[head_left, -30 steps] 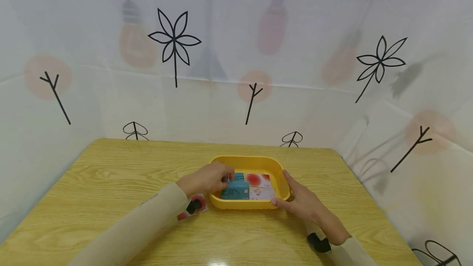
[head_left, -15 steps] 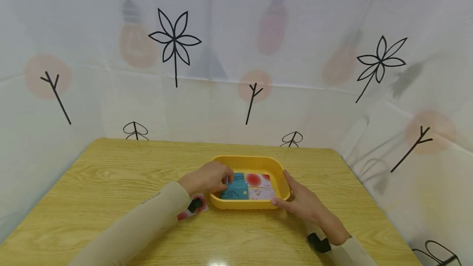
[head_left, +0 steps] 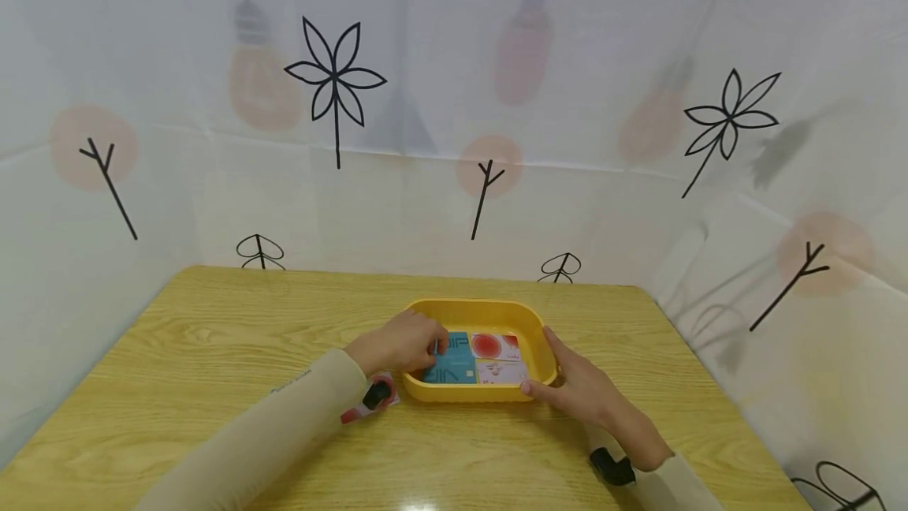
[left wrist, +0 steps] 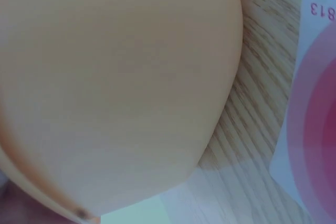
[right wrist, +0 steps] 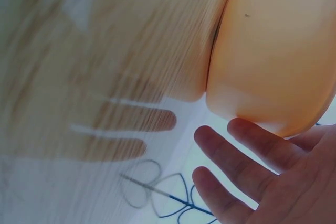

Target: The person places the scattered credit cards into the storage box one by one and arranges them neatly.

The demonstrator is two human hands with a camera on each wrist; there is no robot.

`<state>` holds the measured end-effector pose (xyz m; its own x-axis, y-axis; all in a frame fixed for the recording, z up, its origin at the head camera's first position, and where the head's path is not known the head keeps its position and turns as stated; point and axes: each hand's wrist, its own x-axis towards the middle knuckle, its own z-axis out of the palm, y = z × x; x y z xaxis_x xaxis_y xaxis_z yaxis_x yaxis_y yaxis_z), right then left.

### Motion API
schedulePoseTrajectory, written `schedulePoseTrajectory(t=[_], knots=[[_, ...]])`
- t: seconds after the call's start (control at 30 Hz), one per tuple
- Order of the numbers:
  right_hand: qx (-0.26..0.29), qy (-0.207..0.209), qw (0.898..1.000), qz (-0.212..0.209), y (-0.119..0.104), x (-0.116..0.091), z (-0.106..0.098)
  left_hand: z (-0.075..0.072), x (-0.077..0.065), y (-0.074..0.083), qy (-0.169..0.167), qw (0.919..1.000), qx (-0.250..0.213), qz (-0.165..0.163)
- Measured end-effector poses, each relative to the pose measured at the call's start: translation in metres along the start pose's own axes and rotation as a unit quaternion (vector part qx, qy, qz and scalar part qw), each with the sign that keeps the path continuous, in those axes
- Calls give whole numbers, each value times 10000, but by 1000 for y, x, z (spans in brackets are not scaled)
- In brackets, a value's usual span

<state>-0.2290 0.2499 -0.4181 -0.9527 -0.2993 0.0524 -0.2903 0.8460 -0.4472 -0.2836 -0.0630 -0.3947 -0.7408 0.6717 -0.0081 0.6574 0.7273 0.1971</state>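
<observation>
A yellow plastic tray [head_left: 454, 393] sits on the table with several cards lying inside. Two teal cards, a front one [head_left: 454, 369] and a back one [head_left: 457, 342], are at the left; a red-patterned card [head_left: 495, 346] and a pale pinkish card [head_left: 502, 373] are at the right. My left hand [head_left: 406, 340] reaches over the left rim, its curled finger and thumb at the left edge of the front teal card; the fingertips are partly hidden. My right hand [head_left: 585, 385] steadies the tray's right end between thumb and forefinger, the other fingers [right wrist: 236, 163] spread below the rim.
Left of the tray, a card with a pink circle [head_left: 383, 389] lies on the wooden table [head_left: 454, 456], partly covered by the left wrist's black strap piece [head_left: 376, 395]. Another card [head_left: 291, 382] shows behind the left sleeve. White printed cloth [head_left: 426, 211] stands behind the table.
The front teal card, tilted up in my left hand a second ago, has come down flat and shifted slightly left. My right hand and the tray have stayed put.
</observation>
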Motion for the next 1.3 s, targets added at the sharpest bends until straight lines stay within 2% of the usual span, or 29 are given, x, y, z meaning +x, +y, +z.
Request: schedulePoseTrajectory(t=[0.73,0.87,1.17,1.3], knots=[[34,44,10000,-4,-2,1,0,-5,-4,3,138,9998,-142,45],[69,30,10000,11,-3,0,0,-8,-8,4,237,9993,-253,159],[117,1,9999,77,-4,-1,-1,-22,-32,0,763,9929,-637,649],[109,10,9999,55,-4,-1,-1,-27,-49,-4,900,9923,-651,553]])
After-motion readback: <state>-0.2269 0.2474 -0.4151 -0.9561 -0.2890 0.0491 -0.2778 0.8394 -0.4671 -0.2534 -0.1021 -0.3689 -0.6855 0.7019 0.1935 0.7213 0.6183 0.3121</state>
